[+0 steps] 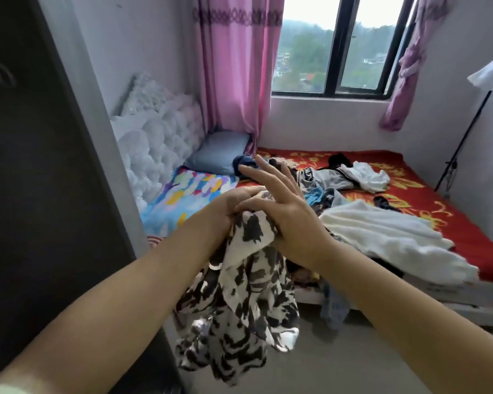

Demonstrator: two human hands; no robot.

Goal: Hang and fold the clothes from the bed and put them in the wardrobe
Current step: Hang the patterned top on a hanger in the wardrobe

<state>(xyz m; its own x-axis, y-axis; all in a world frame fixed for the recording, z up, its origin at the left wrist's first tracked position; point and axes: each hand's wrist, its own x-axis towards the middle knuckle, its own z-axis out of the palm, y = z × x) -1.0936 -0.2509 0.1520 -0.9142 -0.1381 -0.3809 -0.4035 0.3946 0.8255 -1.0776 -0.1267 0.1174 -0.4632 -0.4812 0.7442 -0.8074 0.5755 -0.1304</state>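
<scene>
— So, where is the black-and-white patterned garment (239,297) hanging?

— In front of me, off the bed (427,194), over the floor by its near edge. My left hand (228,206) is gripping its top, fingers curled round the cloth.

— And your right hand (279,206)?

— It is resting against the same bunched top, fingers spread straight. A white garment (387,231) is lying at the bed's near edge, more clothes (339,174) toward the middle, a blue pillow (219,152) in the far left corner.
</scene>
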